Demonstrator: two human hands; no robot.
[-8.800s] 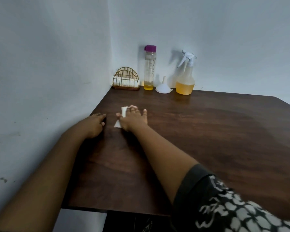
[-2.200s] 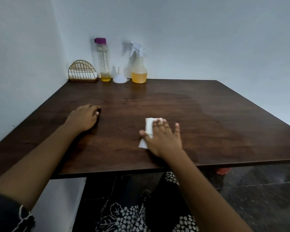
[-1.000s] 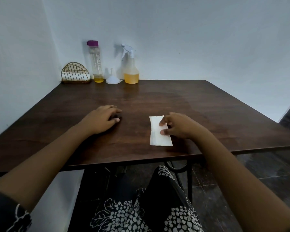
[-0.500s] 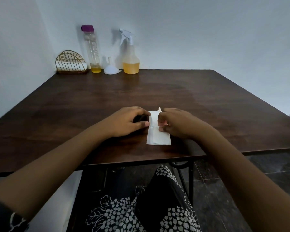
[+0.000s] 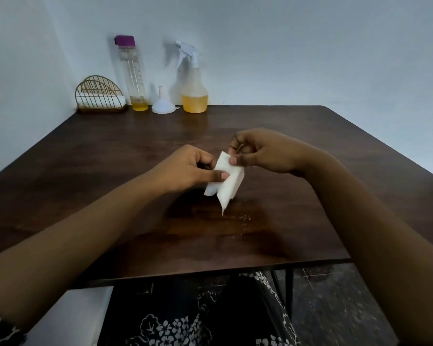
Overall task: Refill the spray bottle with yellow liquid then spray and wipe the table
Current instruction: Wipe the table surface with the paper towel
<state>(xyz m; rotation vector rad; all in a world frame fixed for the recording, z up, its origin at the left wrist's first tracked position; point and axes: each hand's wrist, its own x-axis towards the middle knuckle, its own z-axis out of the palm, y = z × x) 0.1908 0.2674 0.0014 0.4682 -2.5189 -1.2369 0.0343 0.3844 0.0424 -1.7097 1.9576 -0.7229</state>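
Aloft, white tissue (image 5: pixel 231 186) between 2 hands (image 5: pixel 185 168) (image 5: pixel 263 152)

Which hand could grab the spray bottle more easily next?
Likely the left hand: the spray bottle stands straight beyond it. The right hand is farther over. Both pinch the tissue.

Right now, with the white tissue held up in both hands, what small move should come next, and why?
Probably lower the white folded tissue onto the pale specks on the dark wooden table just beneath it: the left hand and right hand pinch it in the air, and those specks look unwiped.
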